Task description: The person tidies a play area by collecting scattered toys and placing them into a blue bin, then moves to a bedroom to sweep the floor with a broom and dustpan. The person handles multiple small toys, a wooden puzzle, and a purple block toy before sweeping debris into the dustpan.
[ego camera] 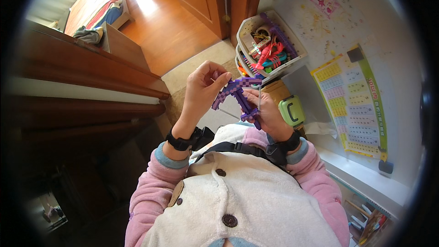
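Observation:
In the middle of the head view is a purple, pixel-patterned toy crossbow (242,96) with a curved, checkered bow part and a pale string at its ends. My right hand (265,111) is wrapped around its shaft near the lower end. At the other side, my left hand (206,84) has its thumb and index finger pinched together at the back edge of the bow part. Whether those fingers hold the bow itself or a small purple piece at it is unclear. Each wrist wears a black strap with a black device.
Beyond my right hand stands a white plastic basket (301,55) of toys, with a red toy lobster (267,54). Nearer is a green lidded box (291,110). A printed chart (356,104) hangs on the right wall. Wooden furniture (92,65) and an open door (202,0) lie left and ahead.

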Demonstrator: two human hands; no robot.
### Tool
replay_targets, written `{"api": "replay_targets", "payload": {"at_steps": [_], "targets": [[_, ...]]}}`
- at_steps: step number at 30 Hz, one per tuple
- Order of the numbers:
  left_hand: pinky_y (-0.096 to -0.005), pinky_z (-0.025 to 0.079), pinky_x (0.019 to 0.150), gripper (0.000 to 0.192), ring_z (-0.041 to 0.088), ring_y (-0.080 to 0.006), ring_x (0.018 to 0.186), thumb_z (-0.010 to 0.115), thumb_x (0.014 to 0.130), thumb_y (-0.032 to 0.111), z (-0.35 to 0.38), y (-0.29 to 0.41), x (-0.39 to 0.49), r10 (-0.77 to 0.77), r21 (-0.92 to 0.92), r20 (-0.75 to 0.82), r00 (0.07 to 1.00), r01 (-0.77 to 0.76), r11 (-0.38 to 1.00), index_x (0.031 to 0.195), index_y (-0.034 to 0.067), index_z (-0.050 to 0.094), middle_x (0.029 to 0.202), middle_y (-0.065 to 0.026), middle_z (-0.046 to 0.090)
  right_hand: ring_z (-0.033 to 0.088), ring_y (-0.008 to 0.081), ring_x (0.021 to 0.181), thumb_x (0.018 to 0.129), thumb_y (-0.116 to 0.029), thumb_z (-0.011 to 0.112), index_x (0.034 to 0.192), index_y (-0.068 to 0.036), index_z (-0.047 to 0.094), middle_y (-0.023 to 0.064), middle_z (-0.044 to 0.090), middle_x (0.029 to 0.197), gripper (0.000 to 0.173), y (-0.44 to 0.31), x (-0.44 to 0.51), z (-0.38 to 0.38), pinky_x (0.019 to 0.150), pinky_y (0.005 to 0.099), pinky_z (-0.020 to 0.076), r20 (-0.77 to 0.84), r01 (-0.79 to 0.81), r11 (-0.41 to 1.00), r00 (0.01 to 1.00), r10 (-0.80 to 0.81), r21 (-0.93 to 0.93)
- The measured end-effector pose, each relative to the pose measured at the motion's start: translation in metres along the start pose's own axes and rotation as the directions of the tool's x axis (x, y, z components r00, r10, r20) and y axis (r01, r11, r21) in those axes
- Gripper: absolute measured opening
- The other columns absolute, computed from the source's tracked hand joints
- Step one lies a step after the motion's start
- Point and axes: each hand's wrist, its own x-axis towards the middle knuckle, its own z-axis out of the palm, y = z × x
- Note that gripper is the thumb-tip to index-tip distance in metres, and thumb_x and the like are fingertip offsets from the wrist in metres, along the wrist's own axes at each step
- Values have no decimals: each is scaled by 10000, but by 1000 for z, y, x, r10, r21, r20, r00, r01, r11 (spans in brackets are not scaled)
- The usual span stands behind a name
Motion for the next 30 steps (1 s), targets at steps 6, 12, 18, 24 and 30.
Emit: {"api": "replay_targets", "payload": {"at_steps": [6,12,18,24,30], "targets": [[-188,392,525,133,469,-33,579,627,865,111,12,-37,6,-248,-63,-16,969,246,967,827,-10,588,664,8,571,521,99,464,925,-189,519,1016,-29,566,47,582,668,191,7,7,-33,394,216,407,-55,-78,997,995,79,20],[-172,382,541,168,488,-38,620,551,922,158,39,-89,18,-253,53,182,950,247,968,981,12,612,717,14,578,558,121,526,918,-207,518,987,-45,564,53,597,712,181,20,21,-93,415,226,420,-106,-195,974,972,208,116],[-238,445,582,360,590,-108,720,506,935,295,40,-189,33,-648,87,150,747,643,761,1241,107,505,935,-33,620,577,175,636,903,-421,505,966,-118,572,55,598,756,317,-4,61,-199,506,266,443,-362,-58,902,904,230,428],[-247,443,598,275,592,-113,736,532,913,266,-7,-253,-2,-861,148,21,508,850,506,1128,99,574,919,-19,628,566,149,634,850,-238,609,881,-45,583,73,609,767,197,-60,112,-302,524,236,476,-379,5,954,918,115,300],[-193,416,560,251,563,-87,699,526,918,193,-33,-247,-14,-843,0,-81,532,846,534,1118,46,562,872,-25,602,573,168,573,824,-209,646,837,-42,578,76,594,694,181,-62,198,-358,494,243,497,-528,138,929,846,70,344]]}}
